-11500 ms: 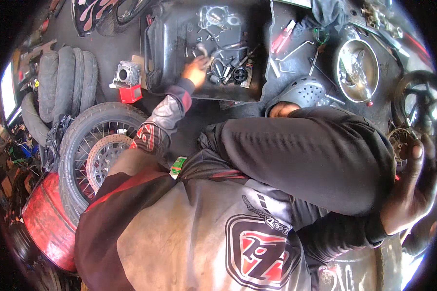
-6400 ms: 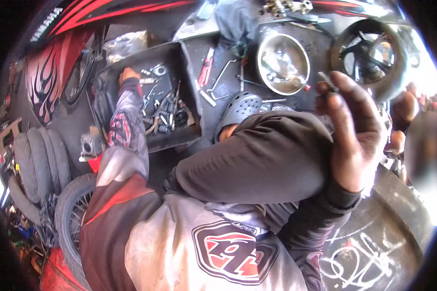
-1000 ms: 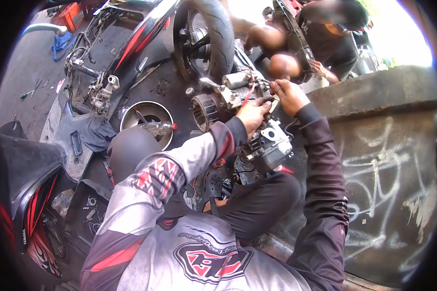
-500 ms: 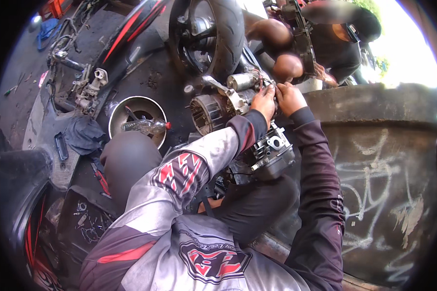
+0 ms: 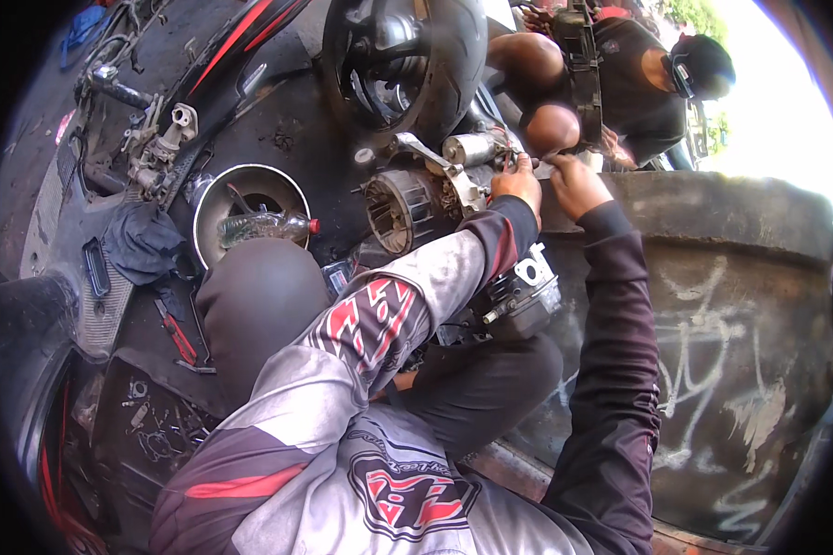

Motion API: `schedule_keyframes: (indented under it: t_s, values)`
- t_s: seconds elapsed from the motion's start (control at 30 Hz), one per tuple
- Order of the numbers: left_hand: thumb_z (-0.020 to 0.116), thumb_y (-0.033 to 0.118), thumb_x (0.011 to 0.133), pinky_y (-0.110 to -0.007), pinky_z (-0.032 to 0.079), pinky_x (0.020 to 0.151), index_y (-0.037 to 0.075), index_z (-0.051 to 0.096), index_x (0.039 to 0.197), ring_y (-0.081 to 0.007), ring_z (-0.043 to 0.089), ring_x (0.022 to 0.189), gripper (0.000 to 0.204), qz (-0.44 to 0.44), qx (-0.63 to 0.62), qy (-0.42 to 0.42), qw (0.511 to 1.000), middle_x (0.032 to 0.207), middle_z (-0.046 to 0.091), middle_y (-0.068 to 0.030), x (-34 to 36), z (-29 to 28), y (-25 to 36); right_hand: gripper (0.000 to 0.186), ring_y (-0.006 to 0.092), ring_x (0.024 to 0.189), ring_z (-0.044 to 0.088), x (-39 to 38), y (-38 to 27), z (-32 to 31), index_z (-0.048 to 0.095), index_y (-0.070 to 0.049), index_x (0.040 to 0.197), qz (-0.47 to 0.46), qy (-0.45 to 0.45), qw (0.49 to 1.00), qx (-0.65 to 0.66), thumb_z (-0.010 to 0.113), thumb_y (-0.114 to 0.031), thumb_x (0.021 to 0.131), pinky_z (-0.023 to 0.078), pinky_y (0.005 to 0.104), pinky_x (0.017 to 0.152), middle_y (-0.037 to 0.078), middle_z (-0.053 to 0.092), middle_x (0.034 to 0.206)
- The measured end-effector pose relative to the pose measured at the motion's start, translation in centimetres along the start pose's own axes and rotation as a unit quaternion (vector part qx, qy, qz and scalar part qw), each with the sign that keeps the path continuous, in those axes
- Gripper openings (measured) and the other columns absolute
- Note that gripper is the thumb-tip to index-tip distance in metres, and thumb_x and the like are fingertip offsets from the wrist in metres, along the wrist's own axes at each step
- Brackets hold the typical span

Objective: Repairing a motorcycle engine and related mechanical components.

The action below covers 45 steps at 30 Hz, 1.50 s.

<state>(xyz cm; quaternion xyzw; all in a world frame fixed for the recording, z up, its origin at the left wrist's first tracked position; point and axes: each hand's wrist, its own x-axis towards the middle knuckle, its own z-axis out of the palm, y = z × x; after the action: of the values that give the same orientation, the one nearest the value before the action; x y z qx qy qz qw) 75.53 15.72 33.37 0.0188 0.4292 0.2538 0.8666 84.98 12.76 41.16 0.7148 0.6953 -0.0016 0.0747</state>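
A partly stripped scooter engine (image 5: 415, 205) lies in front of me, its finned fan side toward the left. A silver cylindrical motor (image 5: 470, 148) sits on top, with thin coloured wires (image 5: 503, 141) at its right end. My left hand (image 5: 518, 190) is closed in a pinch beside those wires; its fingertips cover what they hold. Slightly to the right, my right hand (image 5: 580, 188) is also closed, its fingertips pinching something small and dark near the left thumb. Below my left wrist, a metal part with a round port (image 5: 528, 277) rests near my knee.
A metal bowl (image 5: 202, 217) holds a plastic bottle (image 5: 273, 227). A wheel (image 5: 458, 65) stands behind the engine; a graffitied wall (image 5: 703, 324) bounds the right. Another person (image 5: 634, 79) squats at the far right. Red-handled pliers (image 5: 178, 335) and a parts tray (image 5: 148, 416) lie left.
My right hand has drawn away to the right from my left, opening a gap between them. The whole view has shifted slightly.
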Motion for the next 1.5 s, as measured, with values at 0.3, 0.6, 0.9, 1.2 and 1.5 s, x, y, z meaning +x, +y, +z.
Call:
schedule_keyframes:
  t_s: [0.3,0.6,0.9,1.2,1.5]
  values:
    - [0.054,0.032,0.097,-0.031,0.03,0.033,0.013,0.055,0.082,-0.0164,0.043,0.036,0.025,0.011,-0.045,-0.072,0.996,0.059,0.053,-0.0025,2.7,0.5,-2.4,0.016,0.0293,0.08,0.07,4.8,-5.4,-2.5,0.073,-0.006,0.096,-0.028,0.044,0.994,0.095,0.073,-0.008,0.08,0.053,0.0365,0.077,0.015,0.072,0.09]
    - [0.048,0.033,0.095,-0.036,0.039,0.042,0.018,0.057,0.087,-0.0179,0.052,0.046,0.02,-0.018,-0.146,-0.272,0.951,0.064,0.059,-0.0028,10.5,-0.2,-7.1,0.017,0.0341,0.084,0.069,7.8,-6.9,-1.0,0.072,-0.007,0.093,-0.043,-0.041,0.998,0.016,0.073,-0.008,0.076,0.053,0.042,0.078,0.016,0.071,0.087]
    - [0.042,0.028,0.102,-0.031,0.046,0.084,0.01,0.056,0.122,-0.0209,0.056,0.104,0.03,0.295,0.365,-0.276,0.839,0.109,0.06,-0.0117,7.9,-2.1,-7.6,0.01,0.0351,0.083,0.07,9.3,-9.3,1.2,0.07,-0.008,0.085,-0.077,-0.107,0.968,-0.215,0.061,-0.008,0.082,0.057,0.0442,0.076,0.017,0.07,0.083]
    - [0.045,0.029,0.105,-0.034,0.043,0.105,0.002,0.039,0.142,-0.0199,0.048,0.128,0.046,0.318,0.363,-0.389,0.785,0.139,0.049,-0.0154,6.7,-3.4,-8.3,0.007,0.0349,0.08,0.071,7.5,-10.2,0.6,0.066,-0.002,0.085,-0.101,-0.115,0.959,-0.239,0.062,-0.007,0.08,0.058,0.0424,0.073,0.018,0.068,0.079]
    - [0.044,0.018,0.102,-0.038,0.051,0.091,0.006,0.063,0.114,-0.0239,0.064,0.106,0.026,0.312,0.485,-0.27,0.771,0.11,0.069,-0.0133,6.3,-0.9,-7.2,0.01,0.0352,0.083,0.071,7.6,-5.9,0.7,0.073,-0.004,0.081,-0.001,-0.138,0.975,-0.176,0.063,-0.008,0.081,0.057,0.0437,0.077,0.02,0.07,0.081]
